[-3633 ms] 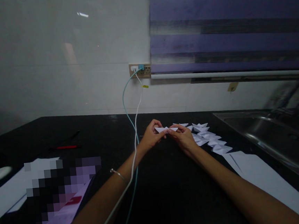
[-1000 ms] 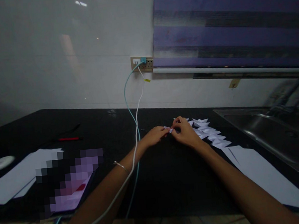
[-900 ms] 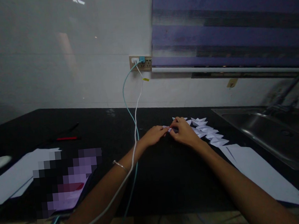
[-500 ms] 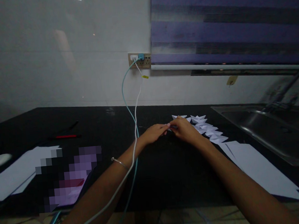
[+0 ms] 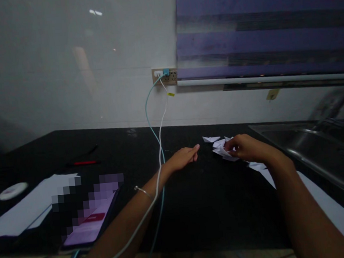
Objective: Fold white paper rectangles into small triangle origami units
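My left hand (image 5: 184, 157) rests on the black counter (image 5: 203, 206) with its fingers stretched out and nothing in it. To its right, my right hand (image 5: 246, 148) is curled over a row of small white folded paper pieces (image 5: 220, 147), its fingers pinched on one of them. One folded piece (image 5: 210, 139) lies apart, just behind the row. My right wrist hides most of the row. A thin bracelet (image 5: 141, 190) circles my left wrist.
White paper sheets (image 5: 329, 209) lie under my right forearm. A steel sink (image 5: 318, 148) is at the right. Two cables (image 5: 158, 146) run from a wall socket (image 5: 165, 75) across the counter. At the left lie a phone (image 5: 91, 222), papers (image 5: 28, 208), a red pen (image 5: 84, 162).
My hands, which pinched one folded piece between them, have parted. The right hand moved right onto the row of folded pieces; the left hand stayed and opened flat.
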Demonstrator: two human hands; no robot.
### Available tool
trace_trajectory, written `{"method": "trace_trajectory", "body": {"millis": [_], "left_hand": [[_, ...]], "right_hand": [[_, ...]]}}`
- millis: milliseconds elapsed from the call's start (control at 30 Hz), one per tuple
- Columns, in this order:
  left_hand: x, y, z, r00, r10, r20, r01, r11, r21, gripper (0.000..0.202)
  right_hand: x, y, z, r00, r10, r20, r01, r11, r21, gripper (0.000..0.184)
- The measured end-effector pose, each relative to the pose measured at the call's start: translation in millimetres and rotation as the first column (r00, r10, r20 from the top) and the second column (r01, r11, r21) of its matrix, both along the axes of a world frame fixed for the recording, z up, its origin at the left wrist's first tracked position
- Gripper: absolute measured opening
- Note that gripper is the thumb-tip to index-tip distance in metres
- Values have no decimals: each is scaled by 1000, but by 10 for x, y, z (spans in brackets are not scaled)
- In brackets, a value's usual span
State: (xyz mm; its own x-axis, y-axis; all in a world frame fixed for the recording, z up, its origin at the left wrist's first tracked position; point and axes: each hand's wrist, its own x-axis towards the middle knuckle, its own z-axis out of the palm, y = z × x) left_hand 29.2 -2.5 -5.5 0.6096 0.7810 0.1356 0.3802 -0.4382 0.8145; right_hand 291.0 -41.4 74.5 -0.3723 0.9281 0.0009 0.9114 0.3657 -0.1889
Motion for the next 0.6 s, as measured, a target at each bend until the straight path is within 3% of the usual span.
{"method": "trace_trajectory", "body": {"millis": [133, 300, 600], "left_hand": [[-1, 7, -8, 1000, 8, 4, -8, 1000, -4, 69], [1, 1, 7, 1000, 4, -11, -4, 1000, -14, 68], [0, -22, 40, 1000, -1, -18, 1, 1000, -6, 63]], "right_hand": [[31, -77, -9, 999, -26, 20, 28, 996, -83, 19], [-130, -88, -101, 992, -68, 104, 85, 982, -170, 23], [-191, -21, -225, 983, -87, 160, 111, 982, -150, 15]]}}
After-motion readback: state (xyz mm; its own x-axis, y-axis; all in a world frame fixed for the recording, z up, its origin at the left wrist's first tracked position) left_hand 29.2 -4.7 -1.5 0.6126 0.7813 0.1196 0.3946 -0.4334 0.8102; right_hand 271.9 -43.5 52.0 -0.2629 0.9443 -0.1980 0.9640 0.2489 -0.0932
